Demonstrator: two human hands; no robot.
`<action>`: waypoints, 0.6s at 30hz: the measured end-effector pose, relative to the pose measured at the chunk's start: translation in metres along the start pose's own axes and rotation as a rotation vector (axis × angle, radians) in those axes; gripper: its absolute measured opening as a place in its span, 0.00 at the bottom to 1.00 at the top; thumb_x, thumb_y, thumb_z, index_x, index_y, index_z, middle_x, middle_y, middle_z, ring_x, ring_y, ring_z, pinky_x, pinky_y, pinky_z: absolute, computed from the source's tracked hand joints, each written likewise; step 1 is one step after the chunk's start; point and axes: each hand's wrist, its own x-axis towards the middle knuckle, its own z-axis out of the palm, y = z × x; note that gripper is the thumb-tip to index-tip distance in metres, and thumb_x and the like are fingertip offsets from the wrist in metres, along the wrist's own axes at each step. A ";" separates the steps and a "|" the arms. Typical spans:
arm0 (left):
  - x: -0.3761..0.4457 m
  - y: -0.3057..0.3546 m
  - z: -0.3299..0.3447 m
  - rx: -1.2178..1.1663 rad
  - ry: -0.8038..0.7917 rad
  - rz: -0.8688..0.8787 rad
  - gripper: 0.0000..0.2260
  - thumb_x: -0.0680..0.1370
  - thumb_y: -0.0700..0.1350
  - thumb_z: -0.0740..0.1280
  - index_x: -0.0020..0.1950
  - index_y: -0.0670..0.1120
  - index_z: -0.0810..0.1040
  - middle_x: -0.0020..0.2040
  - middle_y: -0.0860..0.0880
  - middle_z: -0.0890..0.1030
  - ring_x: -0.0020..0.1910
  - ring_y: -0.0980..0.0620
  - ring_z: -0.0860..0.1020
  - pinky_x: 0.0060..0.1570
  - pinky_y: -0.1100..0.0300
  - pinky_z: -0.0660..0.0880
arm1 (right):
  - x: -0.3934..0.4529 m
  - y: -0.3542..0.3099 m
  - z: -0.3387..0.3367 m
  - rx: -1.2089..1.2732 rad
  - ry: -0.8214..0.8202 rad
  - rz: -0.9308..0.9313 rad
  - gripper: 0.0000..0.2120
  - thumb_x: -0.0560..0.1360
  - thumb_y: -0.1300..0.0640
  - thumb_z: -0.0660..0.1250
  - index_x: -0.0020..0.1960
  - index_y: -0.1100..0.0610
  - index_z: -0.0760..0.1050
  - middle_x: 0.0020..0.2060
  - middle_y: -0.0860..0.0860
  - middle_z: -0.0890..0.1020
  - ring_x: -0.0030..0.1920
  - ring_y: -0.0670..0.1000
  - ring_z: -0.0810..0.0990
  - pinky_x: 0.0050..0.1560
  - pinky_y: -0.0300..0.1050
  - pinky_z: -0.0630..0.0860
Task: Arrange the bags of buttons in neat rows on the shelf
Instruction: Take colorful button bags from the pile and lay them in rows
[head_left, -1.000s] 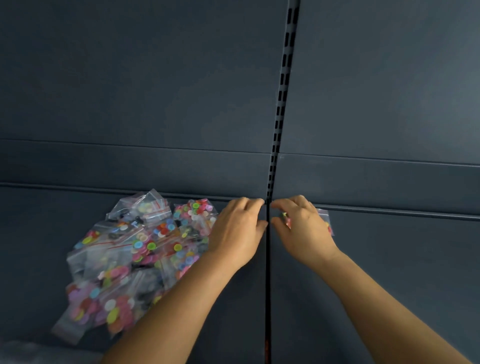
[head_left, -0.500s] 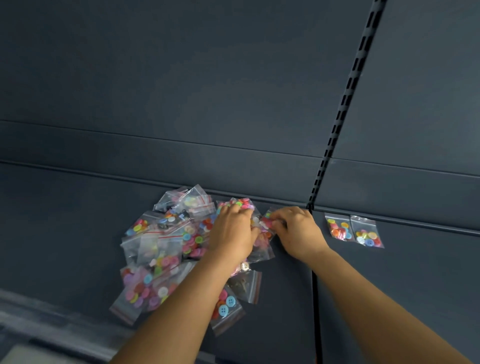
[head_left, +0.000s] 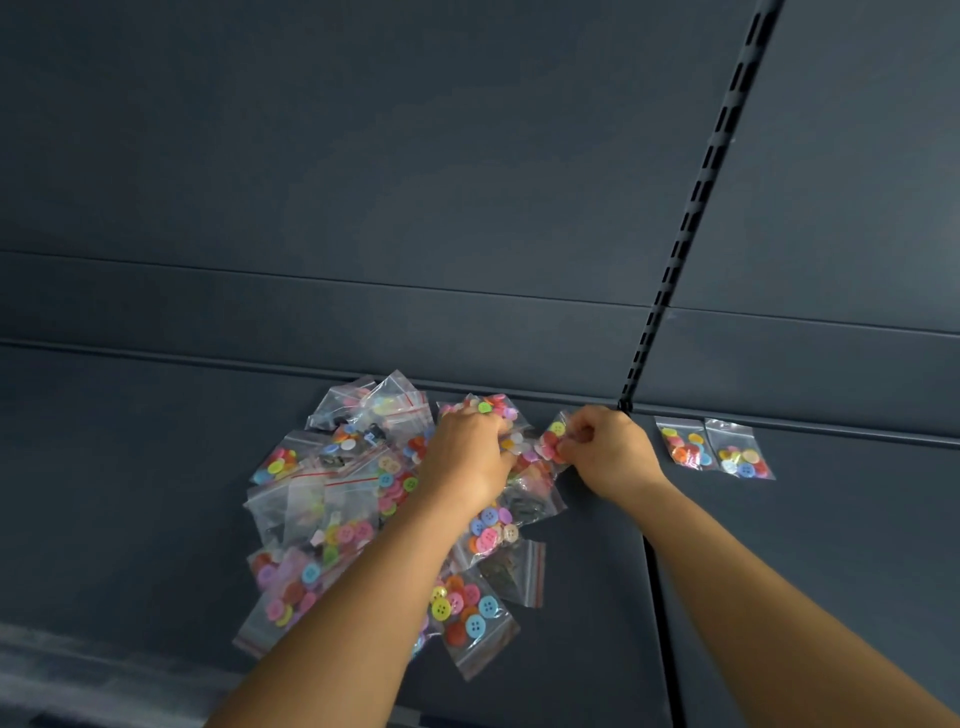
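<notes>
A loose pile of clear zip bags of coloured buttons (head_left: 358, 499) lies on the dark shelf (head_left: 130, 467). My left hand (head_left: 467, 457) rests on top of the pile with its fingers curled into the bags near the back wall. At the pile's right edge my right hand (head_left: 608, 452) pinches one bag of buttons (head_left: 553, 441). Two bags (head_left: 685, 444) (head_left: 740, 457) lie side by side in a row to the right, against the back of the shelf.
A slotted black upright (head_left: 696, 208) runs up the dark back wall and meets the shelf just behind my right hand. A seam (head_left: 660, 623) splits the shelf floor below it. The shelf's front edge (head_left: 78, 670) shows at lower left.
The view has swung left and both hands moved from the right shelf section to the pile. Two bags now lie placed on the right. My right hand has taken hold of a bag at the pile's edge.
</notes>
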 end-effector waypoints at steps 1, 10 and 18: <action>0.000 0.000 -0.001 0.010 0.004 0.007 0.10 0.75 0.45 0.69 0.55 0.46 0.82 0.55 0.46 0.81 0.53 0.48 0.77 0.52 0.55 0.76 | -0.002 0.001 0.000 -0.005 0.009 -0.001 0.07 0.73 0.58 0.68 0.38 0.53 0.71 0.31 0.46 0.73 0.37 0.51 0.73 0.32 0.42 0.67; -0.006 0.001 -0.002 0.016 -0.012 0.032 0.20 0.75 0.48 0.70 0.65 0.47 0.71 0.62 0.48 0.74 0.63 0.48 0.70 0.59 0.57 0.69 | -0.017 0.003 0.001 0.101 0.056 -0.047 0.04 0.74 0.61 0.66 0.47 0.53 0.77 0.37 0.48 0.79 0.39 0.49 0.76 0.32 0.37 0.68; -0.012 -0.014 -0.024 -0.064 -0.091 -0.017 0.20 0.76 0.40 0.67 0.67 0.49 0.70 0.57 0.49 0.79 0.55 0.48 0.78 0.53 0.55 0.75 | -0.028 -0.003 -0.001 0.222 0.062 -0.062 0.05 0.73 0.62 0.66 0.45 0.53 0.78 0.37 0.47 0.82 0.36 0.46 0.77 0.33 0.37 0.70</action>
